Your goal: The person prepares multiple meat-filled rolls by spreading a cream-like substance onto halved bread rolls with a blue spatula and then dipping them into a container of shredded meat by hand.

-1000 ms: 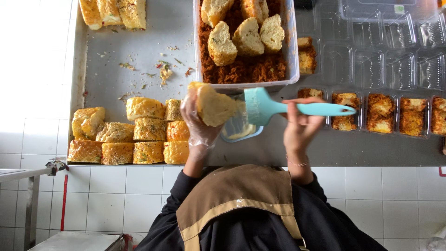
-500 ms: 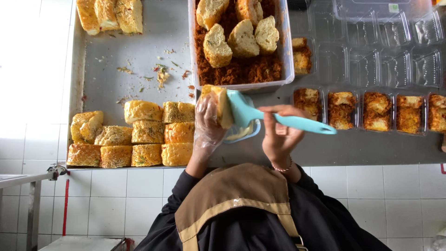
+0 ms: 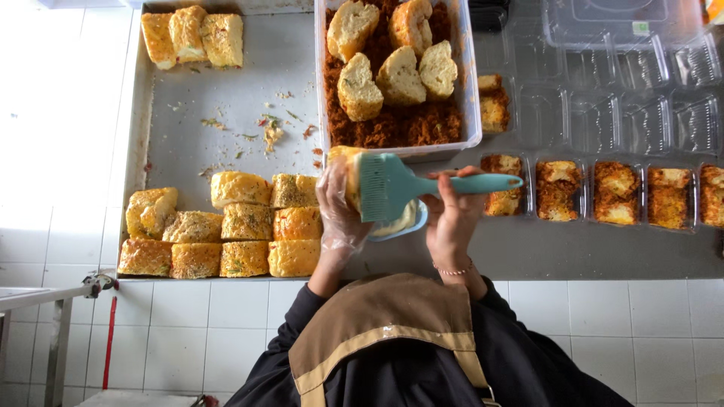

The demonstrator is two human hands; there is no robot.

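My left hand (image 3: 338,220), in a thin clear glove, holds a piece of golden bread (image 3: 347,167) upright just in front of the white tub. My right hand (image 3: 452,222) grips the handle of a teal silicone brush (image 3: 388,185), and its bristles lie flat against the bread's face. A small blue dish (image 3: 407,224) sits right under the brush. The white tub (image 3: 472,113) holds brown shredded floss and several cut bread pieces.
A metal tray (image 3: 226,90) on the left carries rows of golden bread pieces (image 3: 241,226) near me and three more (image 3: 192,36) at the far corner, with crumbs between. To the right stand clear plastic boxes with floss-coated pieces (image 3: 618,192); empty clear boxes (image 3: 626,68) lie behind them.
The brush has slid left onto the bread piece, and both hands have drawn slightly closer together above the blue dish.
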